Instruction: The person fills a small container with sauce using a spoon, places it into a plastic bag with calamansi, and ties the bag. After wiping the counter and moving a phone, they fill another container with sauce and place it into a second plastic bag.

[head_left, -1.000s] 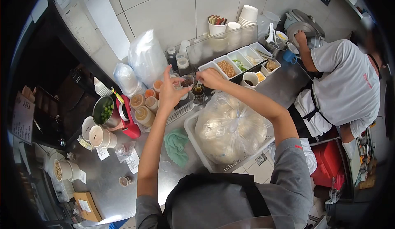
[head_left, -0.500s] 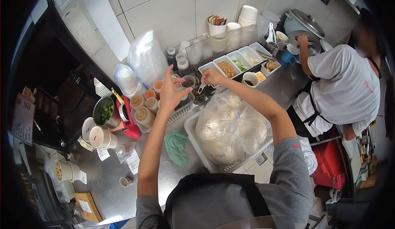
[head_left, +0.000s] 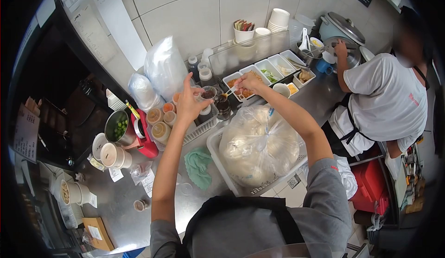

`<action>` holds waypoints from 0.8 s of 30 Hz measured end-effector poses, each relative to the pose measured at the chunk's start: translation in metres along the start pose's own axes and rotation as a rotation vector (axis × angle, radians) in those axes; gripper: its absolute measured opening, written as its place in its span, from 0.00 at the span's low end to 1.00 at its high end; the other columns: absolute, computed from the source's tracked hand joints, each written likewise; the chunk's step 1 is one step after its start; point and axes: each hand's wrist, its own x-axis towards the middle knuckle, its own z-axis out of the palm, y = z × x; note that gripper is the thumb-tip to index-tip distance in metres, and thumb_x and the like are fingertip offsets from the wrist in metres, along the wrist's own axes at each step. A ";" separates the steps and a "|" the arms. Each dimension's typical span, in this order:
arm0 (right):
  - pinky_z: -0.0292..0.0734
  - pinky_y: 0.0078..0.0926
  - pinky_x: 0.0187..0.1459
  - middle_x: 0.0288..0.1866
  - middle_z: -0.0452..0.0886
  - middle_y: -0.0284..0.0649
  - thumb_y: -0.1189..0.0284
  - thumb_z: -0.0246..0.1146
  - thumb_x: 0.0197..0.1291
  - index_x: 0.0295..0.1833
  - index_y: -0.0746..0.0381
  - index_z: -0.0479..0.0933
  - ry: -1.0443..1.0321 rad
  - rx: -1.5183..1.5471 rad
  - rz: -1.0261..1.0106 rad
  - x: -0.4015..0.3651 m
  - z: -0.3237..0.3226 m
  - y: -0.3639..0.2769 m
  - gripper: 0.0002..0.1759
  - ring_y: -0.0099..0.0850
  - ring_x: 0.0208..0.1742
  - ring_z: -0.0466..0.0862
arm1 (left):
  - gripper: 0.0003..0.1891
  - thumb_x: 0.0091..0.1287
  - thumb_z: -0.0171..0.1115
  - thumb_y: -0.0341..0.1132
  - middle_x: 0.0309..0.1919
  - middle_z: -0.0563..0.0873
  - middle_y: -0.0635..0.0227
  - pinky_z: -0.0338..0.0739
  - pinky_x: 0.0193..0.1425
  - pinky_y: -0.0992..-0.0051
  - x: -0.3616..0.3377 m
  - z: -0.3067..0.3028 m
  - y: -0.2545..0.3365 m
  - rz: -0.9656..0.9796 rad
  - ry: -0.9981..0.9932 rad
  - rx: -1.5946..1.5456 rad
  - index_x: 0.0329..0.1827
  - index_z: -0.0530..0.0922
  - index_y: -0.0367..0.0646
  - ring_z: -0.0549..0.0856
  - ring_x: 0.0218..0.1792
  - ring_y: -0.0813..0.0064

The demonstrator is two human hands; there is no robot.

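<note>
My left hand (head_left: 192, 101) pinches a small clear plastic cup (head_left: 208, 92) with dark contents, thumb and fingers around its side. In my right hand (head_left: 249, 84) is a small pale spoon (head_left: 230, 91), its bowl pointing left over the mouth of a glass jar (head_left: 223, 109). That jar holds something dark and stands just below the cup. White topping tubs (head_left: 252, 68) with chopped ingredients lie behind my right hand, which hides part of them. Squeeze bottles (head_left: 163, 129) stand in a white basket (head_left: 200, 129) left of the jar.
A large plastic bag of pale food (head_left: 259, 147) fills a white crate (head_left: 227, 179) below my right forearm. A green cloth (head_left: 198, 166) and a small lidded cup (head_left: 140, 205) lie on the steel counter (head_left: 120, 223). A co-worker (head_left: 384, 91) stands at right by a pot (head_left: 343, 26).
My right hand has shifted slightly right, drawing the spoon up from inside the jar to its mouth. My left hand and the cup have barely moved, dipping slightly.
</note>
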 end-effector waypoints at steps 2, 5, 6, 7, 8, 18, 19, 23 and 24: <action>0.68 0.14 0.20 0.26 0.82 0.41 0.85 0.61 0.49 0.37 0.68 0.78 -0.018 -0.015 0.005 0.000 -0.001 0.006 0.08 0.21 0.21 0.78 | 0.52 0.40 0.77 0.36 0.36 0.85 0.63 0.76 0.48 0.69 0.001 -0.003 0.001 -0.003 -0.012 0.014 0.68 0.52 0.42 0.83 0.40 0.65; 0.68 0.14 0.22 0.27 0.82 0.41 0.84 0.61 0.50 0.37 0.68 0.78 -0.028 0.021 0.017 -0.003 -0.004 0.006 0.07 0.20 0.22 0.77 | 0.51 0.41 0.76 0.35 0.36 0.86 0.64 0.75 0.49 0.69 0.002 -0.006 0.001 -0.018 -0.025 0.014 0.68 0.53 0.44 0.82 0.40 0.65; 0.69 0.14 0.22 0.27 0.82 0.41 0.83 0.61 0.50 0.37 0.68 0.78 -0.032 0.043 0.025 -0.005 -0.003 0.002 0.07 0.20 0.22 0.77 | 0.50 0.41 0.76 0.35 0.36 0.86 0.65 0.75 0.50 0.69 0.002 -0.006 0.001 -0.028 -0.028 0.010 0.68 0.53 0.44 0.82 0.40 0.65; 0.69 0.15 0.23 0.27 0.82 0.40 0.83 0.61 0.50 0.37 0.68 0.78 -0.034 0.048 0.011 -0.007 -0.003 -0.004 0.07 0.20 0.22 0.77 | 0.51 0.41 0.76 0.35 0.35 0.86 0.65 0.75 0.50 0.69 0.002 -0.007 0.000 -0.031 -0.030 0.015 0.68 0.53 0.44 0.82 0.40 0.65; 0.69 0.15 0.23 0.27 0.82 0.40 0.83 0.61 0.50 0.37 0.68 0.78 -0.035 0.054 -0.003 -0.008 -0.007 -0.012 0.07 0.20 0.22 0.77 | 0.51 0.41 0.76 0.35 0.35 0.86 0.65 0.75 0.49 0.69 0.002 -0.007 0.000 -0.034 -0.034 0.020 0.68 0.53 0.44 0.82 0.40 0.65; 0.69 0.15 0.26 0.27 0.82 0.36 0.81 0.64 0.50 0.38 0.67 0.79 -0.008 -0.073 -0.392 -0.052 0.008 -0.102 0.08 0.19 0.25 0.77 | 0.53 0.41 0.76 0.36 0.37 0.85 0.59 0.76 0.48 0.67 0.013 0.011 0.002 -0.027 -0.012 0.029 0.69 0.50 0.41 0.83 0.41 0.61; 0.70 0.16 0.26 0.27 0.82 0.36 0.81 0.64 0.50 0.38 0.67 0.79 0.016 -0.131 -0.476 -0.056 0.014 -0.102 0.08 0.19 0.25 0.78 | 0.53 0.41 0.76 0.36 0.37 0.85 0.59 0.76 0.48 0.67 0.014 0.014 -0.001 -0.024 0.002 0.011 0.69 0.50 0.41 0.83 0.41 0.61; 0.75 0.27 0.30 0.28 0.81 0.45 0.80 0.61 0.51 0.38 0.65 0.78 0.245 -0.486 -0.935 -0.090 0.041 -0.101 0.07 0.35 0.27 0.81 | 0.53 0.41 0.77 0.34 0.38 0.85 0.59 0.77 0.47 0.67 0.012 0.019 -0.004 -0.021 0.048 -0.046 0.69 0.51 0.41 0.83 0.41 0.60; 0.75 0.27 0.30 0.28 0.81 0.45 0.80 0.61 0.52 0.39 0.65 0.78 0.265 -0.524 -1.077 -0.093 0.043 -0.101 0.07 0.37 0.27 0.81 | 0.53 0.41 0.77 0.34 0.38 0.85 0.59 0.77 0.47 0.67 0.011 0.019 -0.006 -0.018 0.050 -0.054 0.69 0.51 0.41 0.83 0.41 0.60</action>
